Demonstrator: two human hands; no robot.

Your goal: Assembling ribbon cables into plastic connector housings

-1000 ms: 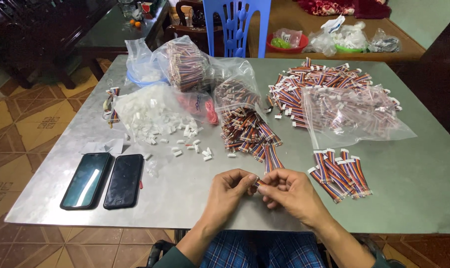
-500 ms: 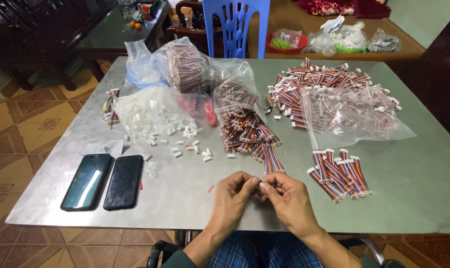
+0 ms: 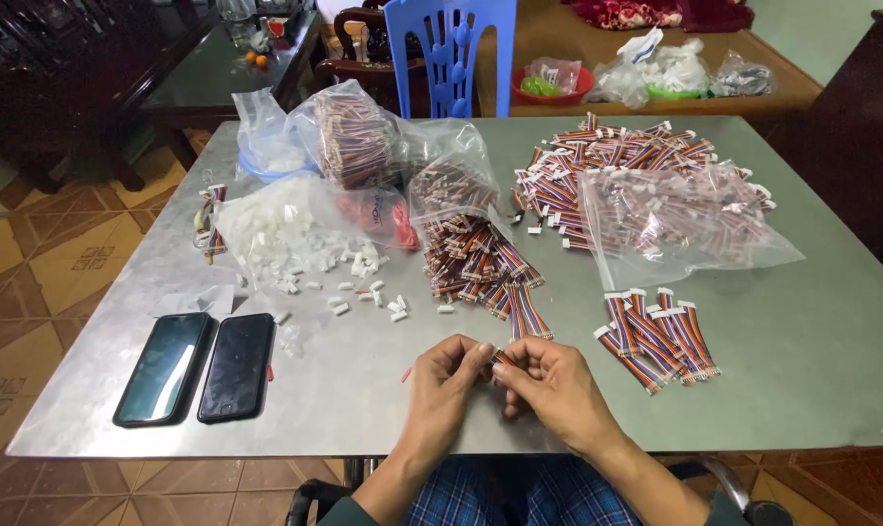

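Grip: both hands meet over the near edge of the table, fingertips pinched together on one small wire piece [image 3: 501, 357]; only a dark, striped bit of it shows between the thumbs.
Left hand [image 3: 448, 375]: fingers curled tight, thumb and forefinger closed on the left end of the piece.
Right hand [image 3: 548, 382]: fingers curled, thumb and forefinger closed on the right end; it touches the left hand at the fingertips.
Where the piece is: held just above the metal table [image 3: 811, 370], near its front edge, in front of the person's lap.
Finished bundle [image 3: 657, 335]: one fanned group of short striped ribbon cables with white plugs, just right of the right hand; too overlapped to count.
Spilled cables [image 3: 485, 263]: one heap running out of a clear bag toward the hands, its last strands just beyond the fingertips.
White connectors [image 3: 363, 287]: a scatter of about twenty loose ones left of the heap, more inside one clear bag [image 3: 276, 229] behind them.
Phones: two dark ones side by side near the left front corner, left phone [image 3: 164, 367] and right phone [image 3: 238, 366].
Far right: one big pile of cables [image 3: 607, 161], partly under one flat clear bag [image 3: 680, 224].
Far end: one blue plastic chair [image 3: 451, 49].
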